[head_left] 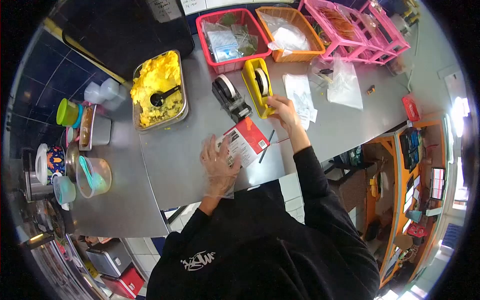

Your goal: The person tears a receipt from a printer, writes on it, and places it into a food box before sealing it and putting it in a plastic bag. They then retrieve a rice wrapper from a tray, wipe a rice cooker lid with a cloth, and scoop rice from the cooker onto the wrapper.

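My left hand (220, 162), in a clear plastic glove, lies with spread fingers over the left part of a flat red-and-white printed packet (252, 137). Part of the packet is hidden under it. My right hand (285, 114) is bare, its thumb and fingers pinched together at the near end of a yellow tape dispenser (250, 80). Whatever is between those fingertips is too small to make out. Left of the yellow one stands a black tape dispenser (232, 102), just behind the packet. A thin dark stick (266, 146) lies at the packet's right edge.
A metal tray of yellow food (186, 107) with a black scoop (159, 98) stands left. Behind are a red basket (204, 37), an orange basket (316, 42) and pink racks (345, 42). White papers (300, 95) lie right; plastic tubs (102, 177) stand far left.
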The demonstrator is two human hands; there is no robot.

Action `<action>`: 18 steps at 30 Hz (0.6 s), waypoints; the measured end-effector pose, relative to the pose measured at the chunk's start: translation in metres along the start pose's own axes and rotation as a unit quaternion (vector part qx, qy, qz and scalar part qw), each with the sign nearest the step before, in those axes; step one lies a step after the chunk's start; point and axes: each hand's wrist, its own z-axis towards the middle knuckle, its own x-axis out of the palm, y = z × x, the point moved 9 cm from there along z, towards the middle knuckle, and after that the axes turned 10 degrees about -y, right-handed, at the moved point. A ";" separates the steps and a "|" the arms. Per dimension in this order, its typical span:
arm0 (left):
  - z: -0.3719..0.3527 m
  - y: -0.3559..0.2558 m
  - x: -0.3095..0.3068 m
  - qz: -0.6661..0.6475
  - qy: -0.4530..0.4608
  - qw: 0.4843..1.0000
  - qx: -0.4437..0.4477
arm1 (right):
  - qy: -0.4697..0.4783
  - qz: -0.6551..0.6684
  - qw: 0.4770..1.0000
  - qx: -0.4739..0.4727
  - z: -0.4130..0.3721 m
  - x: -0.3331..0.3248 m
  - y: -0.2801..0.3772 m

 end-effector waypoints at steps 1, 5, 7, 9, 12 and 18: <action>0.001 0.000 -0.001 -0.003 -0.008 1.000 0.004 | 0.010 0.078 0.996 -0.041 -0.003 -0.004 0.000; 0.003 -0.001 -0.002 -0.022 -0.002 1.000 0.003 | -0.084 0.074 0.964 -0.240 -0.019 -0.034 -0.029; 0.002 0.001 -0.001 -0.026 -0.006 1.000 0.010 | -0.163 -0.134 0.923 -0.321 -0.035 -0.033 0.000; 0.006 -0.004 -0.004 -0.016 -0.006 1.000 0.015 | -0.194 -0.272 0.886 -0.321 -0.032 -0.032 0.020; 0.006 -0.008 -0.010 0.001 -0.010 1.000 0.022 | -0.257 -0.348 0.837 -0.336 -0.046 -0.044 0.037; 0.006 -0.003 -0.001 -0.007 0.045 0.999 -0.009 | 0.166 -0.498 0.800 -0.290 -0.094 0.077 0.030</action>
